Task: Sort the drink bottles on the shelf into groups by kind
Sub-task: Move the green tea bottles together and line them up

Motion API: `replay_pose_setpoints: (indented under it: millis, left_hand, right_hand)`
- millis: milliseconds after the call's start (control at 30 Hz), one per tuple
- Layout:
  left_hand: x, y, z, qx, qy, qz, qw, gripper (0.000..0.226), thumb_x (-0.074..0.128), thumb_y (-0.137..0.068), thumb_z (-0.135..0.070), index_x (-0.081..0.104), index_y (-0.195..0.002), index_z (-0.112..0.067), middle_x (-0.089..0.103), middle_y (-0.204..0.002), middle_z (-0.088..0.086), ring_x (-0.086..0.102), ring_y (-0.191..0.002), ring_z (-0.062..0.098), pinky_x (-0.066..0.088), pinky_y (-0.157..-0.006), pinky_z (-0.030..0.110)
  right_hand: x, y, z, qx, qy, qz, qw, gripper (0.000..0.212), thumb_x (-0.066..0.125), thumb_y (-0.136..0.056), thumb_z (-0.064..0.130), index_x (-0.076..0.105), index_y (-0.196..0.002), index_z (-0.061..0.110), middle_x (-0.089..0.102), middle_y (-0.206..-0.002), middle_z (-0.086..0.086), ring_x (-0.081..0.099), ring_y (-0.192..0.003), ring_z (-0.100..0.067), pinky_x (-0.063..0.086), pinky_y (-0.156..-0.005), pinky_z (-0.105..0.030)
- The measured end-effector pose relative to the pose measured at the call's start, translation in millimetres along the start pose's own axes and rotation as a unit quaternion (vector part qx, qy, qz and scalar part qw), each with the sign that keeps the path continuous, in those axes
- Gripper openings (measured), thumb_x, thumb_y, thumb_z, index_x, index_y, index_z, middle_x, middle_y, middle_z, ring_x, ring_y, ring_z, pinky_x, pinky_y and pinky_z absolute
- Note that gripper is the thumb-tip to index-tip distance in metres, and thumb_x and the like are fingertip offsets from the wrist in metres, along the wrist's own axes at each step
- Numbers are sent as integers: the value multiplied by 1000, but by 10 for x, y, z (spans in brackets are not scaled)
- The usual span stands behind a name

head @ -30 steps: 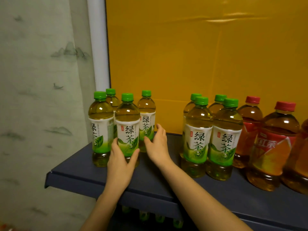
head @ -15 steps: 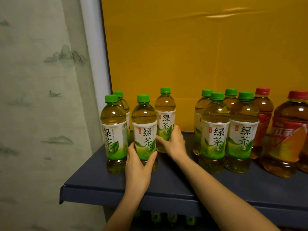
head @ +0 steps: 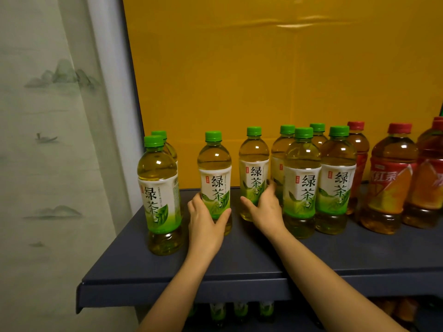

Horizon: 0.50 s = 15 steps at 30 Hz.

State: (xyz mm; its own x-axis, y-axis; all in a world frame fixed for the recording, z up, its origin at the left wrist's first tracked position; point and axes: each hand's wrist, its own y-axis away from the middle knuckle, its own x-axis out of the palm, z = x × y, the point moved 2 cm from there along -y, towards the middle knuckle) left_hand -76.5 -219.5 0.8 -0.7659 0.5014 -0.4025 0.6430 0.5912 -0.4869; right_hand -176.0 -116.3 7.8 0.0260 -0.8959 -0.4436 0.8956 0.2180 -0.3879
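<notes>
My left hand (head: 206,221) has its grip closed around the lower body of one green tea bottle (head: 214,178), thumb on one side and fingers wrapped to the other. My right hand (head: 266,207) has its grip closed around the lower body of a second green tea bottle (head: 253,168), fingertips (head: 269,185) curled round its far side. Both bottles stand upright on the dark blue shelf (head: 239,264), apart from each other.

Outboard of the left grip, two more green-capped bottles (head: 159,188) stand near the shelf's end, one behind the other. Just outboard of the right grip stands a cluster of four green tea bottles (head: 302,183), the nearest touching or almost touching my right fingers. Beyond that cluster stand the red-capped tea bottles (head: 390,185). A yellow panel (head: 263,68) backs the shelf.
</notes>
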Motion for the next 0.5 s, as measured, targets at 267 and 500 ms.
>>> replay_pose_setpoints:
  millis: [267, 500]
  left_hand:
    - [154, -283, -33, -18, 14, 38, 999, 72, 70, -79, -18, 28, -134, -2, 44, -136, 16, 42, -127, 30, 37, -101, 37]
    - [224, -383, 20, 7, 9, 50, 999, 58, 69, -79, -21, 38, -126, -4, 48, -131, 13, 45, -123, 26, 38, -98, 35]
  right_hand:
    - [29, 58, 30, -23, 52, -41, 998, 72, 64, -84, 26, 23, -139, 5, 43, -139, -15, 41, -130, -32, 36, -103, -42]
    - [42, 74, 45, -23, 64, -50, 996, 73, 65, -84, 28, 22, -139, 7, 45, -138, -16, 45, -127, -34, 39, -102, -43]
